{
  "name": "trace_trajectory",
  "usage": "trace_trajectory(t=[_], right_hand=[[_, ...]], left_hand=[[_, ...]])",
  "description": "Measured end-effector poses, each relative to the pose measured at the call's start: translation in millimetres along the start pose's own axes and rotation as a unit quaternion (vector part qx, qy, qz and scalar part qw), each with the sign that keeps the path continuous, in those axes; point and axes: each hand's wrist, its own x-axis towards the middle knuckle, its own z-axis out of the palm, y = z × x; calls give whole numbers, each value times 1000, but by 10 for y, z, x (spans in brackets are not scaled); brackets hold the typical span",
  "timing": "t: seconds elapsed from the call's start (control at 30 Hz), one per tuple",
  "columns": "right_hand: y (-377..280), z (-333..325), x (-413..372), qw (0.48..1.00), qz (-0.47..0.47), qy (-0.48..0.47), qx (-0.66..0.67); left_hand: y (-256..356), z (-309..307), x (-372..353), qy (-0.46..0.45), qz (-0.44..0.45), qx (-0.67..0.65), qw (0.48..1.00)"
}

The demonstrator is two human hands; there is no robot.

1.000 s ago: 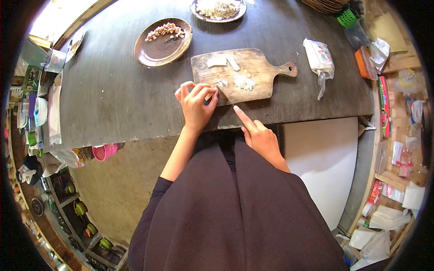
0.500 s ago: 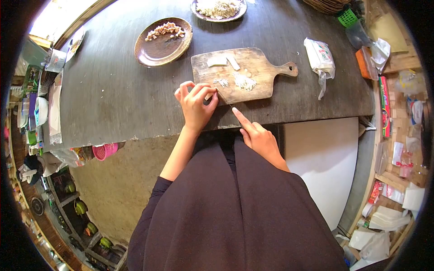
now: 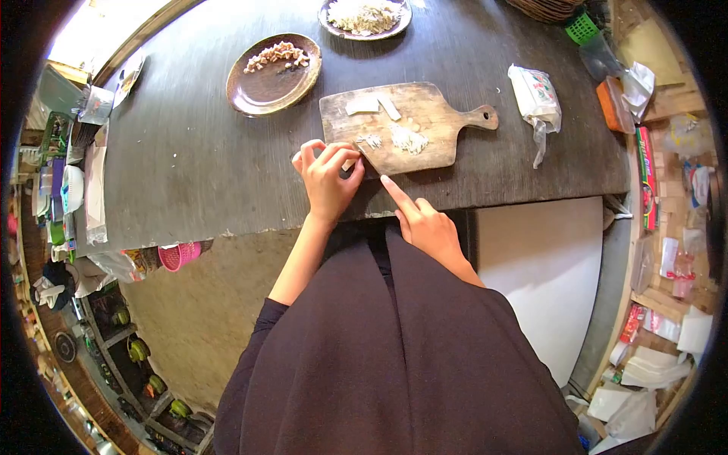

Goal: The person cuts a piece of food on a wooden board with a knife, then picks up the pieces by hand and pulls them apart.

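Observation:
A wooden cutting board (image 3: 440, 144) lies near the table's front edge, its handle pointing right. On it are white slabs (image 3: 363, 105) at the back and a pile of small cut white pieces (image 3: 409, 139). My left hand (image 3: 327, 178) is at the board's front left corner, fingers bent and pinched on a small pale piece. My right hand (image 3: 426, 226) is closed round a knife, its index finger stretched along the back. Only a thin part of the knife's blade (image 3: 371, 164) shows, its tip close to my left fingertips; my fingers hide its handle.
A brown plate (image 3: 262, 98) with small pinkish pieces stands behind on the left. Farther back is a plate of pale shavings (image 3: 365, 17). A white plastic packet (image 3: 535, 98) lies right of the board. The table's front edge (image 3: 280, 227) runs just before me.
My right hand and the knife have shifted slightly left, nearer to my left hand. My left hand keeps its pinch in nearly the same place.

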Motion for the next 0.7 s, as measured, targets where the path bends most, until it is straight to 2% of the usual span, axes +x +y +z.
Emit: trace_trajectory(t=[0.3, 0.37, 0.7], right_hand=[[109, -113, -108, 999, 23, -19, 25], [78, -147, -99, 997, 34, -55, 48], [18, -148, -126, 995, 39, -66, 57]], left_hand=[[6, 0, 3, 3, 0, 2, 1000], [-3, -1, 4, 1, 0, 2, 1000], [10, -12, 9, 6, 0, 0, 1000]])
